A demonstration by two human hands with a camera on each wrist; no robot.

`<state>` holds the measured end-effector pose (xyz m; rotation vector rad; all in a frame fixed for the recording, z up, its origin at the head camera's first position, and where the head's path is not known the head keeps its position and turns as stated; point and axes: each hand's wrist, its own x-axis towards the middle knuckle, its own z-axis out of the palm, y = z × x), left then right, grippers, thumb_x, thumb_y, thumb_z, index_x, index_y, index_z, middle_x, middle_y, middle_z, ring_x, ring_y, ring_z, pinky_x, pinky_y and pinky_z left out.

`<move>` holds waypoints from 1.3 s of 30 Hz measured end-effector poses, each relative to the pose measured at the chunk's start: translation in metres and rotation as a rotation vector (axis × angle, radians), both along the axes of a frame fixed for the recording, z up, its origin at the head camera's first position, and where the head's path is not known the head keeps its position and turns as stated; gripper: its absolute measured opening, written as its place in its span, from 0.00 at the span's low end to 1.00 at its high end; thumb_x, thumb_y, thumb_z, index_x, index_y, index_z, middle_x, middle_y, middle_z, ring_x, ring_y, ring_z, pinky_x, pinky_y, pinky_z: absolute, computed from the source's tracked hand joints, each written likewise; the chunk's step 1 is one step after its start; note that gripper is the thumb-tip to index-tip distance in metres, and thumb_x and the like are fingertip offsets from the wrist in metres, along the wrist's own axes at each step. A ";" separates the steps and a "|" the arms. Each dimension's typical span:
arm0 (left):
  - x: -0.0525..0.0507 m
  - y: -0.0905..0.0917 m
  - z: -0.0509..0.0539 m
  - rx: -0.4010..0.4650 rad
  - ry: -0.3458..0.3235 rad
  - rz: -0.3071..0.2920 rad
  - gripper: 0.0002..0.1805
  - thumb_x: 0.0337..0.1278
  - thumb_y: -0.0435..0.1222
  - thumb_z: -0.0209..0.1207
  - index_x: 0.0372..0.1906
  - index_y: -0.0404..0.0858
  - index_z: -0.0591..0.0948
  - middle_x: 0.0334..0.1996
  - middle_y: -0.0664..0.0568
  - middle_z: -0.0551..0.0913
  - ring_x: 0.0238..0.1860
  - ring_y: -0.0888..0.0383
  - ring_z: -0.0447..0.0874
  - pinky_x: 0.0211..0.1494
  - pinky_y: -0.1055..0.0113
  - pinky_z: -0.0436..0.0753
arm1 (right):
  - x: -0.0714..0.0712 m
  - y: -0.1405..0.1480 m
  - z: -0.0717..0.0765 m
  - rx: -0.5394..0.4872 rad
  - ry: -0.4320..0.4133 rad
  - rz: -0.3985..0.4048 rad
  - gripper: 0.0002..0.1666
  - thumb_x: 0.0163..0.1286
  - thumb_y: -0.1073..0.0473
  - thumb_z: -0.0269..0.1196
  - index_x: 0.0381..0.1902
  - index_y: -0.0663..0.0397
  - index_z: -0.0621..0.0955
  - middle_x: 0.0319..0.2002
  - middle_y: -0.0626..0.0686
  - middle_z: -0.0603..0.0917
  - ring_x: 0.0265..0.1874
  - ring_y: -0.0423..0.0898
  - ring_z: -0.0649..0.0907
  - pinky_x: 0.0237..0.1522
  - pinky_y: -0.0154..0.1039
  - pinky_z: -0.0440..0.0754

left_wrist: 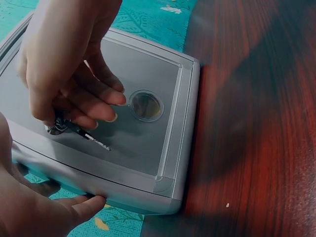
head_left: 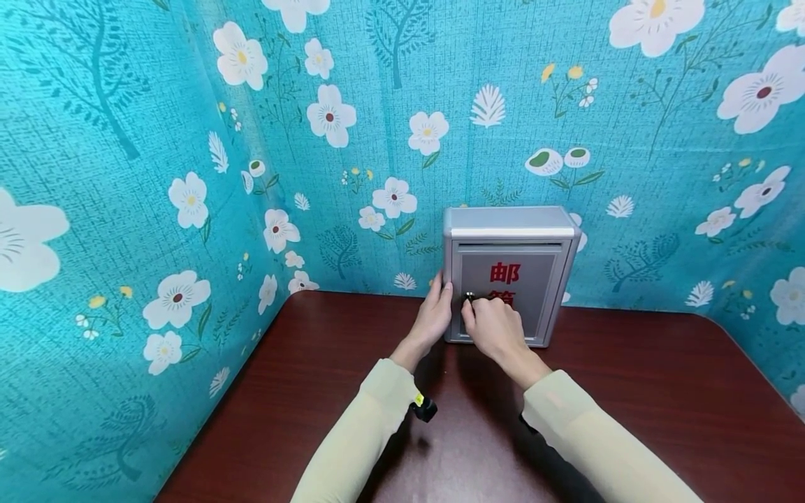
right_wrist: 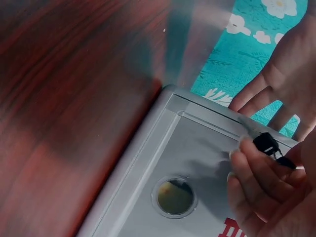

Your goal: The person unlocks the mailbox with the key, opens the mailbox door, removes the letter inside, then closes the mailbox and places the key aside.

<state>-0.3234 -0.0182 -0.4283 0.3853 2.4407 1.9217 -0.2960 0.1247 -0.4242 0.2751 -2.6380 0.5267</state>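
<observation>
A grey metal mailbox (head_left: 511, 222) with red characters on its door stands upright against the cloth at the back of the table. My left hand (head_left: 434, 312) rests along its left side, fingers stretched out against the edge. At the left part of the door, my right hand (head_left: 497, 325) pinches a small black-headed key (right_wrist: 266, 143) by the lock. A second key (left_wrist: 96, 140) dangles beside the fingers in the left wrist view. The lock is mostly covered by the right hand, so how far a key sits in it is hidden.
The dark red wooden table (head_left: 339, 335) spreads around the mailbox. Blue flowered cloth (head_left: 352, 154) hangs close behind it and along the left side. Low on the door is a round clear window (left_wrist: 146, 105).
</observation>
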 end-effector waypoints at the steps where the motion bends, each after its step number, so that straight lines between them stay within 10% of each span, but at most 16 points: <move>1: 0.000 0.000 0.000 0.000 -0.001 -0.002 0.32 0.81 0.57 0.37 0.83 0.60 0.49 0.82 0.57 0.53 0.81 0.56 0.47 0.79 0.47 0.56 | 0.000 0.000 0.000 -0.014 -0.013 0.000 0.30 0.79 0.52 0.54 0.12 0.48 0.75 0.13 0.51 0.75 0.19 0.55 0.82 0.21 0.54 0.79; 39: 0.000 -0.004 -0.003 0.026 -0.005 -0.034 0.33 0.81 0.58 0.36 0.84 0.58 0.49 0.83 0.57 0.48 0.82 0.55 0.41 0.79 0.45 0.55 | 0.013 0.006 0.003 0.000 -0.025 0.028 0.28 0.78 0.53 0.53 0.13 0.47 0.75 0.12 0.48 0.71 0.16 0.51 0.78 0.18 0.50 0.76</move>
